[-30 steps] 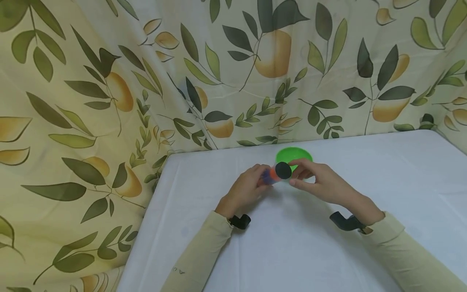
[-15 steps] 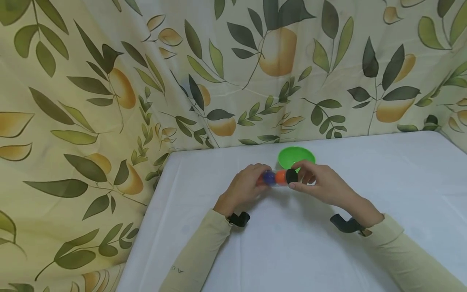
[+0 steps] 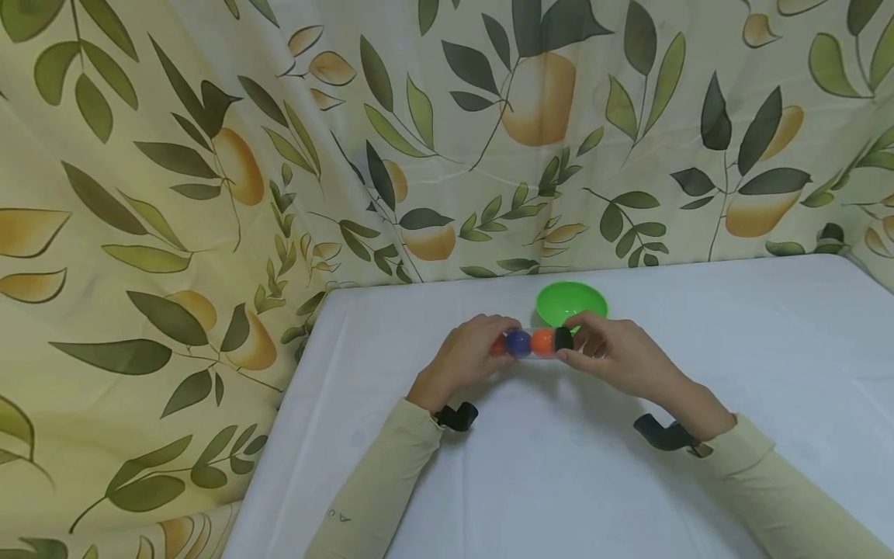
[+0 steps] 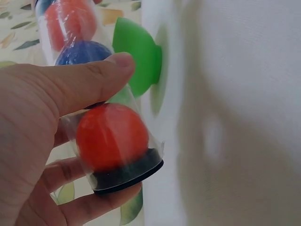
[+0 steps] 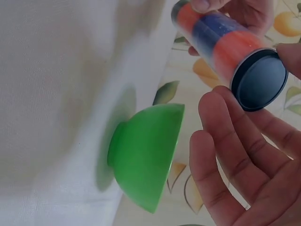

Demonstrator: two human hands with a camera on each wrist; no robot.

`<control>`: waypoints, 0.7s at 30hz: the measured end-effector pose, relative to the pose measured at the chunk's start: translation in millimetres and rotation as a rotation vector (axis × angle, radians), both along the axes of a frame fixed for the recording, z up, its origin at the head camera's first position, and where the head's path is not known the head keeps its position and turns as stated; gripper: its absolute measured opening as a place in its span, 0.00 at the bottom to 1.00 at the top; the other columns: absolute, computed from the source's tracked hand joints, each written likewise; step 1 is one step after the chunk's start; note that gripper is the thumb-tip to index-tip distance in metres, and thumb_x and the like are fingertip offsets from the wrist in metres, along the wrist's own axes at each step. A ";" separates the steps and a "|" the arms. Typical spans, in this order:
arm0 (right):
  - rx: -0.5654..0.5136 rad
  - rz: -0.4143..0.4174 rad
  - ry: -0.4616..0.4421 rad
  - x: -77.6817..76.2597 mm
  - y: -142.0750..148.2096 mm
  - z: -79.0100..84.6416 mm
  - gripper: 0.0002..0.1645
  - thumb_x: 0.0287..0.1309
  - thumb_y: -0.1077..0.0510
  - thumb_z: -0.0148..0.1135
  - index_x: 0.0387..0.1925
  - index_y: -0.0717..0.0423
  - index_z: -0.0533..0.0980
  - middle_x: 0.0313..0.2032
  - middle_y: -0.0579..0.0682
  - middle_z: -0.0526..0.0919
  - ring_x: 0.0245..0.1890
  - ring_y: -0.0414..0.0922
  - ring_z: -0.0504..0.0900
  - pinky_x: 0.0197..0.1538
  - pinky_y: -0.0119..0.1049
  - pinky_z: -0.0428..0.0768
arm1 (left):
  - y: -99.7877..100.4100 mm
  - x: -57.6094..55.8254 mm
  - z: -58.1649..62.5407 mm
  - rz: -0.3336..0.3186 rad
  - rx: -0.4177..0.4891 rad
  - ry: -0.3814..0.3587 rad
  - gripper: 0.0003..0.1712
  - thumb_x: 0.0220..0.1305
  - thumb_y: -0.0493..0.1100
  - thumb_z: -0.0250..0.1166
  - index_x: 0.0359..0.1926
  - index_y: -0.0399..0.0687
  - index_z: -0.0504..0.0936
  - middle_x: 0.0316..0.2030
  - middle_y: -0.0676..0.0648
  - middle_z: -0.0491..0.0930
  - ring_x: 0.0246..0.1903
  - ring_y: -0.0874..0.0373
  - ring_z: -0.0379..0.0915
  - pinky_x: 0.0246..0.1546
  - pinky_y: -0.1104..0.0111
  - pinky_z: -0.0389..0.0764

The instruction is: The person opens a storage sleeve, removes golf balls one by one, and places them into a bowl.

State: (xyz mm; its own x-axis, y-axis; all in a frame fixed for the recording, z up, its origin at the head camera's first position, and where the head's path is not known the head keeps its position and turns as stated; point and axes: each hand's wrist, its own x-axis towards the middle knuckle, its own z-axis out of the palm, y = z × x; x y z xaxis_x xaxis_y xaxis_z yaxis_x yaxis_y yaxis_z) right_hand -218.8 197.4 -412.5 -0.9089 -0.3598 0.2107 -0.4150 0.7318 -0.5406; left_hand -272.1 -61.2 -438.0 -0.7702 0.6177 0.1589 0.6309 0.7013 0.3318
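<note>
A clear plastic tube (image 3: 531, 354) with orange and blue balls in a row lies roughly level above the table. My left hand (image 3: 464, 355) grips its left part, thumb across the wall in the left wrist view, near an orange ball (image 4: 113, 136) and the black cap (image 4: 129, 174) at that end. At the other end, my right hand (image 3: 628, 355) pinches the other black cap (image 5: 261, 80) between thumb and forefinger. Its other fingers (image 5: 228, 141) reach out below the cap, off the tube. Just behind the tube stands a green bowl (image 3: 571, 301), its inside partly hidden by the right hand.
A white cloth covers the table (image 3: 545, 481). Beyond its back edge hangs a leaf-patterned curtain (image 3: 489, 155), which also runs down the left side. A black wrist mount (image 3: 457, 417) sits on the left wrist, another mount (image 3: 663, 433) on the right.
The tube has swung from tilted, with its cap facing me, to side-on and level. Its capped right end has shifted rightward into the right thumb and forefinger. The bowl stays on the table.
</note>
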 end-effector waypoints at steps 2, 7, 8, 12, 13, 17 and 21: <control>0.002 0.000 0.010 0.2 -0.6 -0.7 0.23 0.63 0.49 0.70 0.52 0.58 0.78 0.31 0.44 0.86 0.32 0.38 0.83 0.36 0.33 0.81 | -0.6 -0.2 0.7 -0.005 -0.006 -0.005 0.29 0.62 0.47 0.75 0.63 0.53 0.79 0.56 0.53 0.85 0.51 0.59 0.78 0.54 0.67 0.80; 0.010 -0.003 0.029 1.5 -2.6 -1.6 0.21 0.60 0.54 0.70 0.51 0.61 0.78 0.31 0.46 0.88 0.32 0.39 0.86 0.38 0.36 0.83 | -0.5 -0.7 2.6 -0.010 -0.024 -0.016 0.29 0.61 0.47 0.76 0.63 0.54 0.80 0.54 0.53 0.86 0.48 0.59 0.80 0.50 0.67 0.80; 0.010 -0.004 0.027 2.0 -2.9 -1.7 0.21 0.60 0.55 0.69 0.51 0.61 0.78 0.32 0.46 0.89 0.32 0.40 0.86 0.38 0.36 0.83 | -0.1 -0.6 3.3 -0.010 -0.028 -0.020 0.29 0.61 0.47 0.76 0.63 0.54 0.80 0.53 0.53 0.86 0.47 0.60 0.80 0.50 0.67 0.80; 0.005 0.001 0.012 3.0 -3.6 -2.4 0.20 0.59 0.56 0.69 0.51 0.62 0.78 0.32 0.47 0.89 0.33 0.41 0.87 0.38 0.36 0.83 | 0.8 0.2 5.1 -0.008 -0.045 -0.039 0.29 0.61 0.48 0.76 0.63 0.55 0.80 0.51 0.54 0.87 0.45 0.60 0.81 0.48 0.68 0.80; 0.005 0.005 0.009 3.0 -3.6 -2.7 0.20 0.59 0.57 0.69 0.51 0.62 0.78 0.32 0.47 0.89 0.33 0.41 0.87 0.38 0.36 0.83 | 0.9 0.5 5.3 -0.009 -0.047 -0.041 0.29 0.61 0.49 0.76 0.63 0.55 0.80 0.51 0.54 0.87 0.45 0.60 0.81 0.47 0.69 0.80; 0.014 0.018 0.009 2.0 -3.6 -5.0 0.20 0.60 0.57 0.68 0.51 0.61 0.77 0.32 0.46 0.89 0.33 0.40 0.87 0.38 0.36 0.83 | 0.8 1.3 5.3 -0.005 -0.054 -0.042 0.28 0.61 0.50 0.76 0.61 0.56 0.81 0.49 0.56 0.88 0.43 0.62 0.81 0.45 0.70 0.79; 0.024 0.026 0.008 0.6 -2.8 -7.0 0.20 0.60 0.57 0.68 0.51 0.61 0.77 0.32 0.46 0.89 0.33 0.40 0.87 0.38 0.36 0.83 | 0.0 1.3 4.3 -0.006 -0.054 -0.044 0.28 0.60 0.50 0.76 0.61 0.57 0.81 0.48 0.56 0.88 0.43 0.62 0.82 0.45 0.70 0.79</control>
